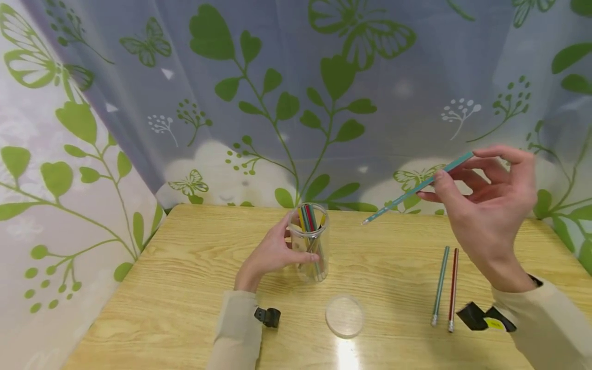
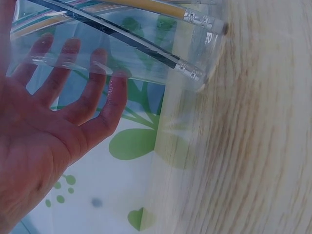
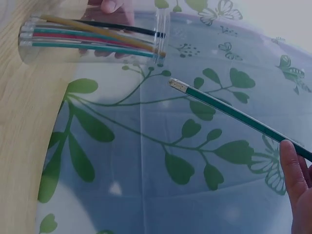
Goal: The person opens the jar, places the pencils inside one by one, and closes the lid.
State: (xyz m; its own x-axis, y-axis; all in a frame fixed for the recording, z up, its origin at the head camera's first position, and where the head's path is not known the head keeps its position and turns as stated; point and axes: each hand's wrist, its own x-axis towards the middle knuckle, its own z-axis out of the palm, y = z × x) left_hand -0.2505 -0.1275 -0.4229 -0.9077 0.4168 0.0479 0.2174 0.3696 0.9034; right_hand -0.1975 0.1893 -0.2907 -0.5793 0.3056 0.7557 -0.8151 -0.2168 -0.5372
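Observation:
A clear jar (image 1: 309, 257) stands upright on the table with several pencils (image 1: 311, 218) inside, yellow, red, green and dark ones. My left hand (image 1: 279, 249) grips the jar around its side, thumb across the front; in the left wrist view its fingers curl against the clear wall. Up to the right of the jar, my right hand (image 1: 492, 195) pinches a green pencil (image 1: 407, 195) near its far end. That pencil slants down to the left, its eraser end pointing toward the jar and apart from it. In the right wrist view the held pencil's metal band shows clearly.
A green pencil (image 1: 441, 285) and a red pencil (image 1: 453, 290) lie side by side on the wooden table (image 1: 185, 288) at the right. A round clear lid (image 1: 344, 316) lies in front of the jar. Behind the table hangs a leaf-and-butterfly patterned curtain (image 1: 277, 103).

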